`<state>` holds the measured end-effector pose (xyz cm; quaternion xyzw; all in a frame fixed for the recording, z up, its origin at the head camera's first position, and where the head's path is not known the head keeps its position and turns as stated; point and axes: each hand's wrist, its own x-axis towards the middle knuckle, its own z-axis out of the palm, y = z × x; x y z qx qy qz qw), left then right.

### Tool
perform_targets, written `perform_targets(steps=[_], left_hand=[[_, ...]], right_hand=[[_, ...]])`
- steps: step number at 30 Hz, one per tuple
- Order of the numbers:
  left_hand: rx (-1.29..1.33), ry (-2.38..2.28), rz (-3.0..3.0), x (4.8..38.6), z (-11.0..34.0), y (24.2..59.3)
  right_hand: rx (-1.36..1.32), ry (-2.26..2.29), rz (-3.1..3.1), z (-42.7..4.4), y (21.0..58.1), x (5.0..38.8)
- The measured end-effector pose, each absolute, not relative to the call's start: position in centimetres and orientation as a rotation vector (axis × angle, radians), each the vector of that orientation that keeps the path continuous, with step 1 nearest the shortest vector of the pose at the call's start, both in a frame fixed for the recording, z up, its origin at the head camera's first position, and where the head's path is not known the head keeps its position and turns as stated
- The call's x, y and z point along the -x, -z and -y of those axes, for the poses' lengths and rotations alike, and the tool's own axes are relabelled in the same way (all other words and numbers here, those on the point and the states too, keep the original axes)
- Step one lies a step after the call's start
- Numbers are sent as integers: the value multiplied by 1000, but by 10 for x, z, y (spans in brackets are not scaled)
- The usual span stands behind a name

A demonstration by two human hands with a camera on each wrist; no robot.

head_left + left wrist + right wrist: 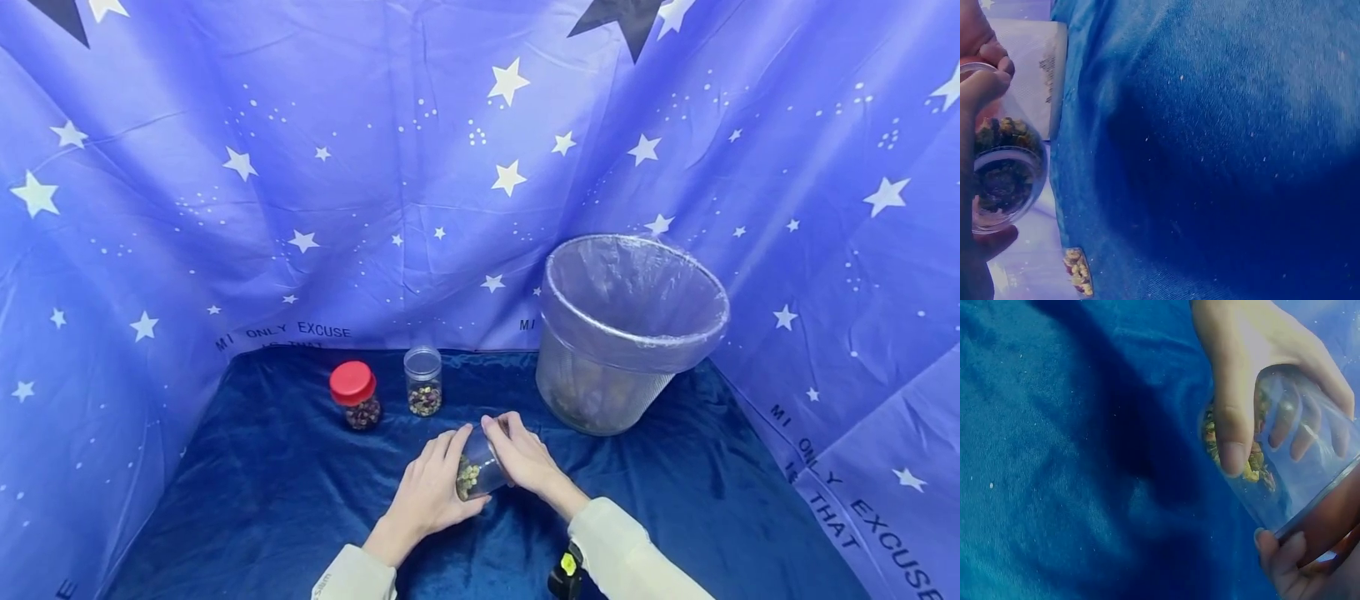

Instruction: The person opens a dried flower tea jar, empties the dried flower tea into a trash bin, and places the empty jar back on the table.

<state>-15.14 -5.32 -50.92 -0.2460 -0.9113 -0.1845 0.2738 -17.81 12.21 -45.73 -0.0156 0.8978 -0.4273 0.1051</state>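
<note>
A clear jar (483,471) with yellow-green dried bits lies tilted between the two hands, its filled end to the left. My left hand (427,492) grips the jar's body near the base, thumb on the near side. The right hand (527,454) holds the other end, its fingers curled around the rim. In the right wrist view, the left fingers show through the jar wall (1310,481), and a brownish surface fills the mouth end; whether it is a lid or the palm I cannot tell. The left wrist view shows the jar's round base (1007,187).
Behind the hands stand a red-capped jar (354,385) of dark bits and a clear jar (424,387) of mixed bits. A bin (600,375) with a clear plastic liner is at the back right. Blue cloth (285,500) covers the table; starry curtains (420,167) surround it.
</note>
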Motion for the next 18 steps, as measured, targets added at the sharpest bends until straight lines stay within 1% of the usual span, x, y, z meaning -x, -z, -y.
perform_targets(steps=[7,18], left_hand=[[692,548,2272,154,53,511],[675,607,2189,154,46,509]], right_hand=[[176,1145,-2874,-121,455,175],[272,1200,-2972,-126,453,172]])
